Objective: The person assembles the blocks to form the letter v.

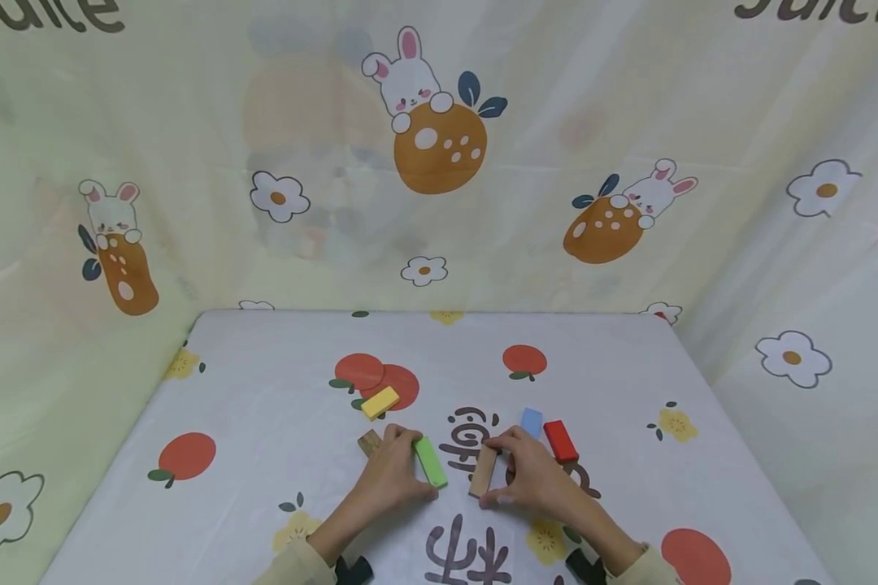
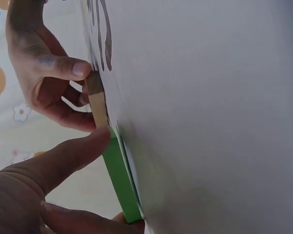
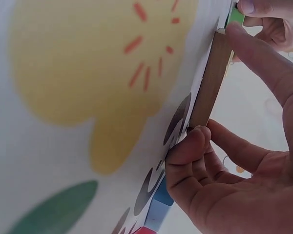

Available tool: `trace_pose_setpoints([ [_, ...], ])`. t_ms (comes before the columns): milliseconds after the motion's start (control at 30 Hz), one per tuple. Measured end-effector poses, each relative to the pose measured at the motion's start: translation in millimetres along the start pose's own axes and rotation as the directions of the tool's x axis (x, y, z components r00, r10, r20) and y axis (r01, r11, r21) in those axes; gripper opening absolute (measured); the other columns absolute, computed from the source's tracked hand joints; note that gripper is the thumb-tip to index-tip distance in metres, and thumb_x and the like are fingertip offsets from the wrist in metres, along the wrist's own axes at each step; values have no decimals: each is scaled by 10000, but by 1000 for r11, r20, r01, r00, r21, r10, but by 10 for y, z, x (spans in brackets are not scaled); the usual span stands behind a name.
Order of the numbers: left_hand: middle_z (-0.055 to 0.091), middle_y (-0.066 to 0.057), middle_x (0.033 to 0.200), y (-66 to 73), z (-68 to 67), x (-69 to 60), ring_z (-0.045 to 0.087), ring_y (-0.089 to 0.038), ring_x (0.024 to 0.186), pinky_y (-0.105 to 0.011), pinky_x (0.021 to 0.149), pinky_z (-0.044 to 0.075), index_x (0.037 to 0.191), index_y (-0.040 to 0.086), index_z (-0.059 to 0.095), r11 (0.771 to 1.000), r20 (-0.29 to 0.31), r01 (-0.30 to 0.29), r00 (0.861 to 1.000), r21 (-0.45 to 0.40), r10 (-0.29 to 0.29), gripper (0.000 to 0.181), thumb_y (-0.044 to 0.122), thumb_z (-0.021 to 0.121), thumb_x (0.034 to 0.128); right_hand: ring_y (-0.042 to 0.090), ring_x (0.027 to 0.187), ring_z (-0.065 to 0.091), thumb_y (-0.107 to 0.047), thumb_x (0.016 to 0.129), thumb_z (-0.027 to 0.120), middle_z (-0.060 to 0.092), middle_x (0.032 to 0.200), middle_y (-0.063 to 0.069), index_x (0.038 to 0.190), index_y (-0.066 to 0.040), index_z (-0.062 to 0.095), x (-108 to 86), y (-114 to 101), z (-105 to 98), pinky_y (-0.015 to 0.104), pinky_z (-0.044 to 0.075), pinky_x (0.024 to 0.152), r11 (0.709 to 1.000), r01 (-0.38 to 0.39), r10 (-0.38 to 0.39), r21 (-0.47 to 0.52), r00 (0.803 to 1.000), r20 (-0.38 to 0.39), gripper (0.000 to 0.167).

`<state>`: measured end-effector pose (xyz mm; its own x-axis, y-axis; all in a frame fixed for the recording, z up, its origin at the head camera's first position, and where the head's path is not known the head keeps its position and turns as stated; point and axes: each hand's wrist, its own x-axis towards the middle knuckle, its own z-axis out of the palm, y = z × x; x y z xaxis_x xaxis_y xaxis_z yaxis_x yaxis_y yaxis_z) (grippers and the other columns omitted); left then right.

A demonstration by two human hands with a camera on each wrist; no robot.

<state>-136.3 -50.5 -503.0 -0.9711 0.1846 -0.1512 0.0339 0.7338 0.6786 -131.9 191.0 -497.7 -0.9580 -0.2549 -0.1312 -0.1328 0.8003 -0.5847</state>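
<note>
On the table, my left hand pinches a green block lengthwise, thumb at the near end and a finger at the far end. A short way to the right, my right hand grips a plain wooden block by its two ends in the same manner. Both blocks lie low against the tabletop, with a gap between them in the head view. The left wrist view shows the green block from the side; the right wrist view shows the wooden block between thumb and finger.
Left of my left hand lies a brown block, partly covered, with a yellow block behind it. Beyond my right hand are a blue block and a red block. A fruit-print cloth covers the table; printed curtains surround it.
</note>
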Motion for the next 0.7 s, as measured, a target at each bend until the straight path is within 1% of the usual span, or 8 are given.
trace_pose_setpoints([
  [167, 560, -191, 1278, -9, -27, -2, 596, -283, 1067, -526, 1043, 581, 1362, -34, 628, 1000, 10, 8, 1000, -22, -8, 822, 238, 995, 678, 140, 884, 506, -320, 651, 1026, 581, 1119, 18, 1340, -75, 678, -1, 8, -22, 207, 420, 690, 1000, -1, 2, 26, 1000, -11, 810],
  [333, 558, -195, 1294, -14, -55, -3, 594, -288, 1079, -532, 1045, 582, 1369, -25, 618, 999, 8, -3, 1000, -40, 3, 823, 227, 992, 680, 155, 884, 513, -267, 679, 1013, 569, 1116, 49, 1339, -49, 659, 14, 21, -64, 190, 432, 690, 998, 51, -50, 38, 998, -34, 780],
  [500, 559, -184, 1296, -12, -88, 5, 587, -283, 1078, -532, 1017, 586, 1385, -15, 615, 998, -22, -38, 999, -49, 37, 831, 218, 986, 679, 171, 922, 547, -240, 697, 1003, 587, 1146, 56, 1339, -49, 658, 44, 38, -92, 179, 470, 697, 994, 95, -93, 52, 995, -36, 753],
  [600, 560, -175, 1311, -2, -110, 21, 571, -296, 1080, -533, 978, 583, 1389, 0, 617, 998, -46, -44, 998, -48, 41, 825, 223, 983, 685, 176, 928, 565, -254, 707, 999, 590, 1167, 60, 1361, -41, 652, 76, 47, -105, 175, 492, 693, 993, 98, -96, 70, 995, -33, 770],
  [700, 559, -177, 1332, 7, -132, 39, 556, -325, 1096, -543, 945, 569, 1389, 14, 619, 998, -60, -35, 998, -45, 32, 818, 232, 981, 689, 182, 909, 573, -263, 711, 995, 591, 1170, 69, 1387, -38, 646, 110, 53, -118, 176, 508, 689, 991, 97, -94, 89, 995, -37, 793],
])
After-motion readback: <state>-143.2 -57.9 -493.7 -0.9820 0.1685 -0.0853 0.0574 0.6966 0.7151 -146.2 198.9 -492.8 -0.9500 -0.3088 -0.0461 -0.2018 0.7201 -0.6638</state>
